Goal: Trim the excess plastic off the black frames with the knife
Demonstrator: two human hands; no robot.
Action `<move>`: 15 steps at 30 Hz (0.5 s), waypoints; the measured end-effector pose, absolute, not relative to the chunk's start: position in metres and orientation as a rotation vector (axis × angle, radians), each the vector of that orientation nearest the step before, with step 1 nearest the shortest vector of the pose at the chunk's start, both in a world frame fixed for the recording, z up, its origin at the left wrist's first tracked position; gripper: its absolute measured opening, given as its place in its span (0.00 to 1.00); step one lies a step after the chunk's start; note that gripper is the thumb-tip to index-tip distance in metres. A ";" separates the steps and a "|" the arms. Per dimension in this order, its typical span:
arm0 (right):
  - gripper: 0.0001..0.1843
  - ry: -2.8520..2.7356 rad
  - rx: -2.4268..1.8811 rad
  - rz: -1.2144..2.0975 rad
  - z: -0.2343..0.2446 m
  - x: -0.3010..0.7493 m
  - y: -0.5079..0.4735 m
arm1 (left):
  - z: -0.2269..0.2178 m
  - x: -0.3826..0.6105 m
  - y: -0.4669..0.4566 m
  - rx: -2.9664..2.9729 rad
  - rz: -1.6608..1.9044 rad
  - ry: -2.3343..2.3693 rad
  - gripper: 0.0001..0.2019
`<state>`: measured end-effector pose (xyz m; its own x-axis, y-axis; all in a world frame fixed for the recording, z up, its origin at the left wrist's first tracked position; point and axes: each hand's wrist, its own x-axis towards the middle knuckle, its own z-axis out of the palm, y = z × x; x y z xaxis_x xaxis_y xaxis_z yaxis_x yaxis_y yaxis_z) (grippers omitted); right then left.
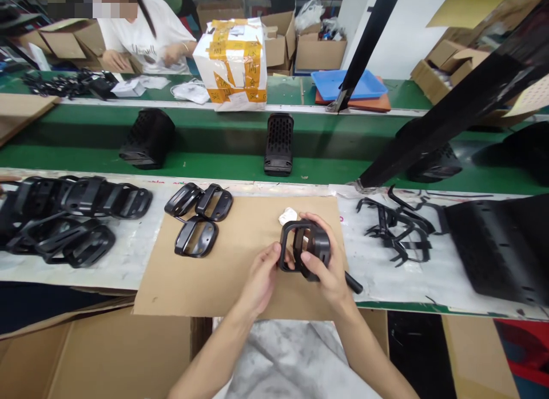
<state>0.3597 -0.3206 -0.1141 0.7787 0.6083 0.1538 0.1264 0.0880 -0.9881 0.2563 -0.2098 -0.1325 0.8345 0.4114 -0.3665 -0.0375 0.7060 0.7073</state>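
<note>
Both hands hold a black plastic frame (319, 247) above a cardboard sheet (249, 287). My right hand (328, 267) is wrapped round its right side, thumb across the front. At the left edge, my left hand (263, 273) pinches the rim. A small white lump (287, 216) lies just behind the frame. Beside my right wrist, a dark rod-like handle (353, 282) sticks out, its other end hidden. Three similar black frames (196, 236) rest on the sheet's left part.
More black frames (86, 247) are heaped at the left. Bent black strips (398, 227) and a black bin (501, 244) stand right. Black perforated housings (278, 144) sit on the green belt (214, 136). A slanted black post (437, 113) rises right; another person (150, 36) sits across.
</note>
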 end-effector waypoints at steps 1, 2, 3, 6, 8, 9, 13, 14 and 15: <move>0.35 -0.607 -1.442 0.416 -0.116 0.359 -0.319 | -0.134 0.257 -0.213 0.721 0.281 0.560 0.24; 0.36 -0.584 -1.420 0.444 -0.119 0.358 -0.319 | -0.136 0.257 -0.215 0.680 0.290 0.583 0.25; 0.38 -0.565 -1.400 0.474 -0.122 0.357 -0.318 | -0.137 0.257 -0.215 0.636 0.291 0.606 0.25; 0.41 -0.546 -1.379 0.515 -0.129 0.356 -0.318 | -0.140 0.256 -0.210 0.567 0.262 0.652 0.24; 0.41 -0.575 -1.396 0.487 -0.131 0.358 -0.319 | -0.141 0.254 -0.203 0.619 0.220 0.634 0.24; 0.40 -0.613 -1.414 0.465 -0.131 0.359 -0.319 | -0.142 0.254 -0.198 0.671 0.192 0.604 0.23; 0.41 -0.889 -1.592 0.316 -0.125 0.363 -0.316 | -0.137 0.258 -0.183 0.826 0.185 0.467 0.23; 0.43 -0.966 -1.661 0.309 -0.124 0.363 -0.316 | -0.134 0.261 -0.179 0.815 0.213 0.471 0.23; 0.46 -1.044 -1.731 0.326 -0.123 0.362 -0.316 | -0.131 0.265 -0.175 0.795 0.247 0.494 0.23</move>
